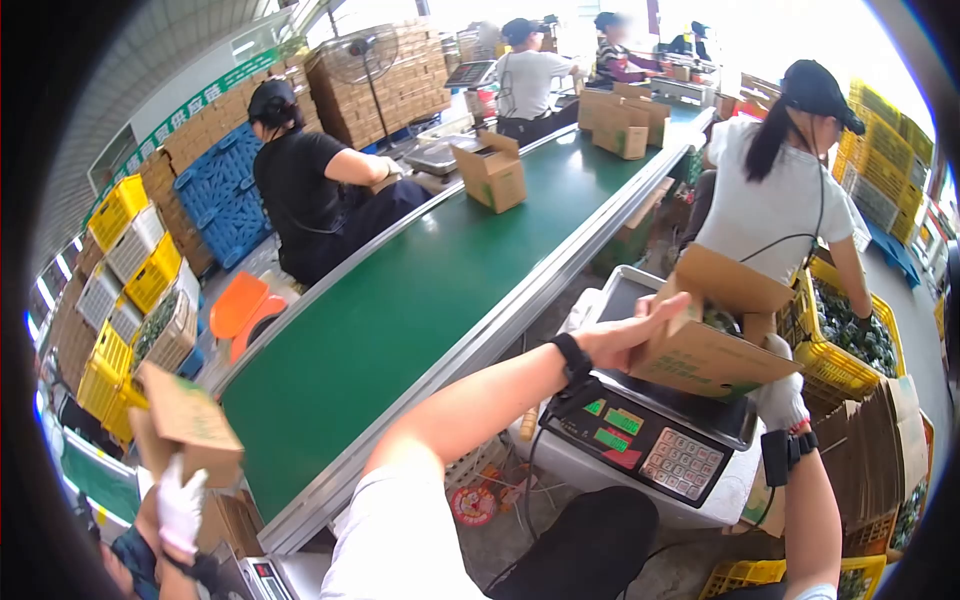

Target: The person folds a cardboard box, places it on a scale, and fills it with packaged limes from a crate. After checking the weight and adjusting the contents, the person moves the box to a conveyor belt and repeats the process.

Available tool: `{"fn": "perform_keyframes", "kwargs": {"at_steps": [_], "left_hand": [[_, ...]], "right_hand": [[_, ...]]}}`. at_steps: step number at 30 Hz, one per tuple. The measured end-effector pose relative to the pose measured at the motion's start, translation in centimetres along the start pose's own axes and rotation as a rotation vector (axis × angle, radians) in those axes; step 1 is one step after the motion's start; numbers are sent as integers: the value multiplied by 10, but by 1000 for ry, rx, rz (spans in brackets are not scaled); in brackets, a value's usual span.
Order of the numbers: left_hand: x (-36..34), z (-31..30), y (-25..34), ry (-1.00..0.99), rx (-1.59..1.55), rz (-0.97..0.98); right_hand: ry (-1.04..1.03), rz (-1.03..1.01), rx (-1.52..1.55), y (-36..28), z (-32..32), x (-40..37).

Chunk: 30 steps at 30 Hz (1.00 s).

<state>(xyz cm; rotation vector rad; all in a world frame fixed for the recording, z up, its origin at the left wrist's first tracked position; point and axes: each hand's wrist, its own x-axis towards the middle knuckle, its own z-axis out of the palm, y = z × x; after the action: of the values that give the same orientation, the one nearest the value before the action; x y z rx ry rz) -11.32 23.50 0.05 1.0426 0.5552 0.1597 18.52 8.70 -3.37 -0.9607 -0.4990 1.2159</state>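
An open cardboard box (705,358) is held tilted over the metal pan of a digital scale (640,437), its flaps raised and dark contents partly visible inside. My left hand (637,335), bare, presses against the box's left side with its fingers stretched out. On the right side, my right hand (782,393) wears a white glove and grips the box's lower right edge. Black straps circle both wrists. The scale's display is lit green.
A green conveyor belt (400,310) runs diagonally at left, carrying an open box (491,172) and several farther boxes. Co-workers sit along both sides; one's gloved hand (181,505) holds a box at lower left. Yellow crates (845,345) and flattened cardboard (870,450) stand at right.
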Motion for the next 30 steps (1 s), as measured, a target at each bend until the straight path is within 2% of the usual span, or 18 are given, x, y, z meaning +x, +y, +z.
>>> {"fn": "perform_keyframes", "kwargs": {"at_steps": [2, 6, 7, 8, 9, 10, 11, 13, 14, 15, 16, 18, 19, 20, 23, 25, 28, 30], "left_hand": [[-31, 54, 24, 263, 259, 109], [-35, 47, 9, 358, 232, 155], [-39, 42, 0, 485, 210, 223], [-52, 29, -3, 406, 162, 262], [-68, 32, -5, 522, -52, 264], [-74, -4, -16, 506, -184, 291], [-74, -37, -27, 414, -244, 476], [-119, -45, -8, 439, -563, 556], [-134, -64, -5, 551, -690, 611], [-140, -101, -9, 846, -800, 619], [-152, -118, -6, 891, -653, 779], [-170, -153, 4, 1154, -483, 778], [-179, -206, 1, 1273, -468, 818], [-185, -230, 2, 1234, -462, 787], [-191, -267, -4, 1892, -694, 713], [-196, -244, -2, 1761, -318, 419], [-215, -349, -21, 1660, -149, 231], [-229, -369, -26, 1709, -100, 32]], "right_hand": [[-29, -6, -18, -7, 8, -12], [-94, -167, -203, 7, 12, 1], [-31, -133, -239, 0, 18, -6], [31, -96, -273, -14, 50, -27], [84, -46, -260, -21, 69, -42], [25, -76, -325, -26, 74, -54], [-23, -97, -390, -28, 71, -67], [-77, -152, -606, -32, 53, -91], [-62, -158, -627, -35, 44, -105], [-42, -155, -700, -37, 30, -116], [-8, -150, -720, -36, 6, -124], [141, -113, -828, -42, -32, -151], [221, -65, -909, -44, -62, -159], [278, -27, -1056, -46, -95, -165], [406, 237, -1540, -43, -172, -186], [402, 473, -1746, -42, -201, -191], [390, 687, -1802, -20, -241, -184], [357, 892, -1745, -10, -239, -174]]}}
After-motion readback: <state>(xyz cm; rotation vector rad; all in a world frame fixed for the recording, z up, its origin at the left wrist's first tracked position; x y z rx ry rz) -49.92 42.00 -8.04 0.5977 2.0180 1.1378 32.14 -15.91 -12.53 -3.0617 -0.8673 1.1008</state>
